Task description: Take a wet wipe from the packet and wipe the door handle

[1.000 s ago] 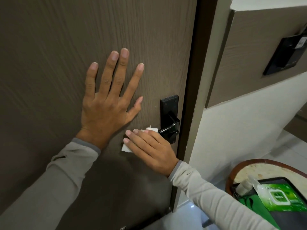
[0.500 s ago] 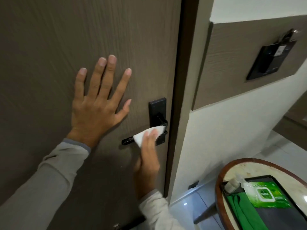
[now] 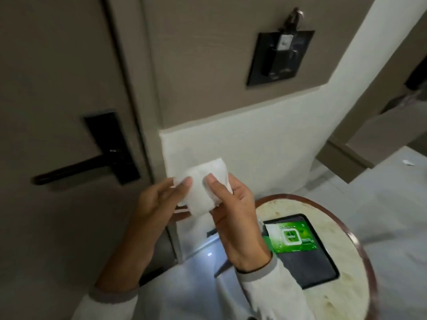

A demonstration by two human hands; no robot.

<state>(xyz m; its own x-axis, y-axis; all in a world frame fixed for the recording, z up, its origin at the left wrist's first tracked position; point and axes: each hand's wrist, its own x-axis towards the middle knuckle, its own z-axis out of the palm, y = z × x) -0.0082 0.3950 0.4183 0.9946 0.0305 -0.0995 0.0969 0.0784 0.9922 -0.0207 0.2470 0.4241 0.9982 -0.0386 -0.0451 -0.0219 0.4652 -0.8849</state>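
A white wet wipe (image 3: 203, 181), folded over, is pinched between both thumbs in front of the white wall. My left hand (image 3: 157, 202) grips its left side and my right hand (image 3: 233, 204) its right side. The black lever door handle (image 3: 76, 168) sticks out leftward from its black plate on the brown door, well to the left of my hands and untouched. The green wet wipe packet (image 3: 293, 237) lies on a black tray below my right hand, partly hidden by my wrist.
The black tray (image 3: 309, 269) sits on a round marbled table with a brown rim (image 3: 346, 222) at the lower right. A black wall panel (image 3: 279, 58) with a key hanging in it is mounted above. Pale tiled floor shows below and to the right.
My right hand has left the door handle with the wipe. My left hand has come off the door and taken hold of the wipe too. The view has swung right.
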